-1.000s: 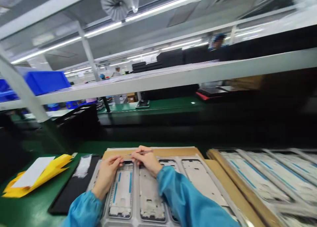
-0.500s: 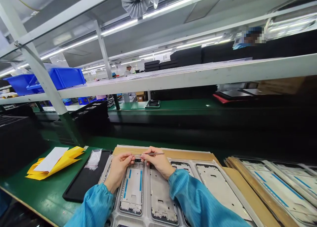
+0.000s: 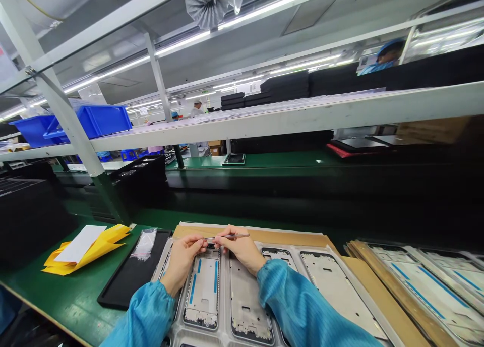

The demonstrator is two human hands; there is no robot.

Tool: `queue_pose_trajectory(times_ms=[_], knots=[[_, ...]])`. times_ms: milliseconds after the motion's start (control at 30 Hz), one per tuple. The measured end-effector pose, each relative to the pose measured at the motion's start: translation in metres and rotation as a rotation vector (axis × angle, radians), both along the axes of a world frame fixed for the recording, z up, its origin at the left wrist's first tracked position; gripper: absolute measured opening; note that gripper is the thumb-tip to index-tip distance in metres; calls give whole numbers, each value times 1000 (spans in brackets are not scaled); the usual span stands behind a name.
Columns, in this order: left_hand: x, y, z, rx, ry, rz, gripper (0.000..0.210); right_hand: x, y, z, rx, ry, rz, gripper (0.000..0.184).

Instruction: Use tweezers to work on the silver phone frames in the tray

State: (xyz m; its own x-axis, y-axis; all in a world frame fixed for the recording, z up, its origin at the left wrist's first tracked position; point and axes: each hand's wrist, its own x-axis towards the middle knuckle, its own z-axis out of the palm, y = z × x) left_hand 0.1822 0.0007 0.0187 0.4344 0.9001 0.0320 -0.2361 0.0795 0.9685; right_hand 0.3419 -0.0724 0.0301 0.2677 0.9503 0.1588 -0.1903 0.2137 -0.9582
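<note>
At six o'clock on the green counter [image 3: 68, 301], a grey moulded plastic tray [image 3: 227, 332] holds flat grey phone frames; the blue-striped phone frame [image 3: 203, 291] lies in its leftmost pocket. At that frame's top edge the left hand [image 3: 183, 258] pinches with fingertips pressed together, and the right hand [image 3: 240, 248] grips thin metal tweezers [image 3: 229, 236]. At nine o'clock lie a black flat tray [image 3: 130, 276] and yellow folded paper [image 3: 91, 246]; a white shelf [image 3: 287, 120] spans twelve o'clock.
</note>
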Motion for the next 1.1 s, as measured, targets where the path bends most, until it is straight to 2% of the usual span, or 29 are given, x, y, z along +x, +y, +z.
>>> queue_pose_trajectory(times_ms=[233, 433, 633, 833, 1033, 1100], knots=[[-1, -2, -4, 205, 88, 27, 56, 3, -1, 3, 1, 47, -16, 53], [-1, -4, -7, 472, 237, 110, 27, 3, -1, 2, -19, 71, 3, 55], [-2, -10, -1, 678, 357, 166, 17, 7, -1, 0, -40, 92, 41, 57], [-4, -10, 2, 745, 369, 107, 13, 10, 2, -1, -61, 80, 37, 58], [2, -9, -10, 739, 405, 127, 13, 19, -3, -1, -35, 0, 77, 51], [3, -10, -13, 746, 437, 153, 25, 30, -4, -6, -17, -63, 101, 51]])
